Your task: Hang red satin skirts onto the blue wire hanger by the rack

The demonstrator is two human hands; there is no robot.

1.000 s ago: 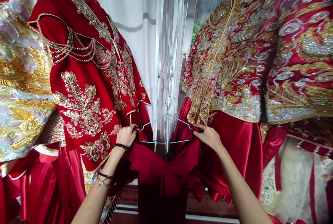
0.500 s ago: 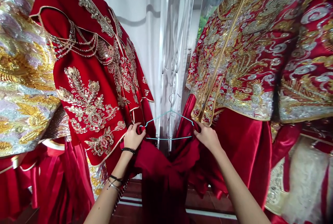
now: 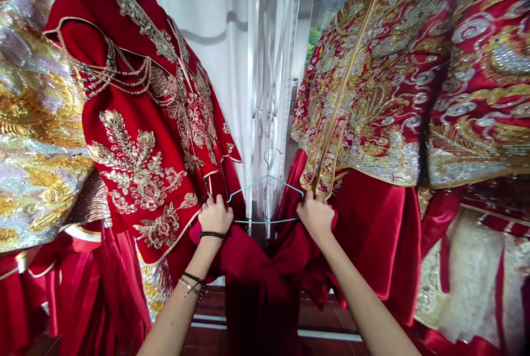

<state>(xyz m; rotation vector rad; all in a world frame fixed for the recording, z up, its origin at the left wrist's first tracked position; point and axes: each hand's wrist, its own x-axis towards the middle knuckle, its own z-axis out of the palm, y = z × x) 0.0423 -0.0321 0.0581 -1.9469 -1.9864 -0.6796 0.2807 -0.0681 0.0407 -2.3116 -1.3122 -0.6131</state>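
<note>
A light-blue wire hanger (image 3: 267,176) hangs in the middle of the view, its hook upward. Below it drapes a dark red dress (image 3: 265,279), spread between the two ends of the hanger. My left hand (image 3: 215,217) is closed around the hanger's left end, with the dress's cloth bunched at it. My right hand (image 3: 316,215) grips the right end the same way, red cloth showing beside its wrist. The fingertips are partly hidden, so how the cloth sits on the hanger's ends cannot be made out.
At the left hangs a red jacket (image 3: 141,124) with beadwork, beside a gold and silver sequined garment (image 3: 37,124). Embroidered red and gold jackets (image 3: 364,96) hang close on the right. A white metal frame (image 3: 259,96) and a white curtain (image 3: 211,47) stand behind.
Both hands have closed more fully over the hanger's ends and turned with the backs of the fists upward. The view has shifted slightly to the right.
</note>
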